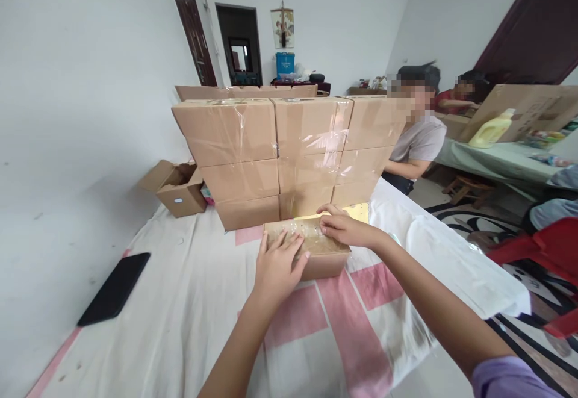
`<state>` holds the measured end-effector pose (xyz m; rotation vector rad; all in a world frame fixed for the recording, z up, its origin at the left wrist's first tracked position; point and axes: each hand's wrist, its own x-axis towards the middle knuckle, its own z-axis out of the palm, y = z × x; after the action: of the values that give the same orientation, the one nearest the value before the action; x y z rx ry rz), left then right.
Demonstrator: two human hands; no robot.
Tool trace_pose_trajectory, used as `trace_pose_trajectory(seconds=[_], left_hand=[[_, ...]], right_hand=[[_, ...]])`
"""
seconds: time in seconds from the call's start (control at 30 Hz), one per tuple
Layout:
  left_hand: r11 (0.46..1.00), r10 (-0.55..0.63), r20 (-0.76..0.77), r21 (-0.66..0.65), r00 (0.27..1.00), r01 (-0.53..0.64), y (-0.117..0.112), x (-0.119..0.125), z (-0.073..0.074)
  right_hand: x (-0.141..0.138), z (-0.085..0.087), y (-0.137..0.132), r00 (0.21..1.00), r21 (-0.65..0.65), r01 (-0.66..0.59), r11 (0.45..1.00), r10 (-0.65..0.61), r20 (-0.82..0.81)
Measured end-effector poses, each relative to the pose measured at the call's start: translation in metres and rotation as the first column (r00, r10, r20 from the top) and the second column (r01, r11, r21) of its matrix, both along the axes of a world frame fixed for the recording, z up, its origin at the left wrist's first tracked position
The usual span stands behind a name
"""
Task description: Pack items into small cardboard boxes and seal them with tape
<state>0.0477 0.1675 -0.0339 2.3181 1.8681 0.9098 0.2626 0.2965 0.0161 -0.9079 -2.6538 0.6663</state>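
Note:
A small cardboard box [323,265] lies on the cloth in front of me, clear tape [311,227] across its top. My left hand [280,265] rests on the box's left part with its fingers spread. On the right part of the top, my right hand [338,227] is curled, fingertips pressed together at the tape; whatever is between them is too small to make out. Just behind stand stacked cardboard boxes [244,136], wrapped in shiny clear tape. A yellow sheet [359,211] shows partly between the stack and my right hand.
A black tablet-like slab [115,289] lies at the left on the table cloth [180,326]. Beside the stack is an opened carton [180,190]. One person [418,139] sits behind the stack's right end, another farther back. A red chair [542,253] stands at right.

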Motion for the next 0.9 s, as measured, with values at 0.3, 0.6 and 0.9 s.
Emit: trace_pose_trajectory(seconds=[0.3,0.6,0.9], left_hand=[[0.999,0.001,0.015,0.043,1.0,-0.002,0.001,0.0,-0.007],[0.995,-0.007,-0.008,0.102,1.0,0.008,0.001,0.001,-0.01],[0.997,0.001,-0.034,0.072,0.999,0.001,0.002,0.01,-0.004]], right_hand=[[-0.005,-0.008,0.003,0.999,-0.064,-0.016,0.998,0.013,-0.048],[-0.004,-0.017,0.004,0.991,-0.035,0.071,0.997,-0.075,-0.112],[-0.009,-0.037,0.011,0.96,-0.075,0.127,0.989,-0.141,-0.241]])
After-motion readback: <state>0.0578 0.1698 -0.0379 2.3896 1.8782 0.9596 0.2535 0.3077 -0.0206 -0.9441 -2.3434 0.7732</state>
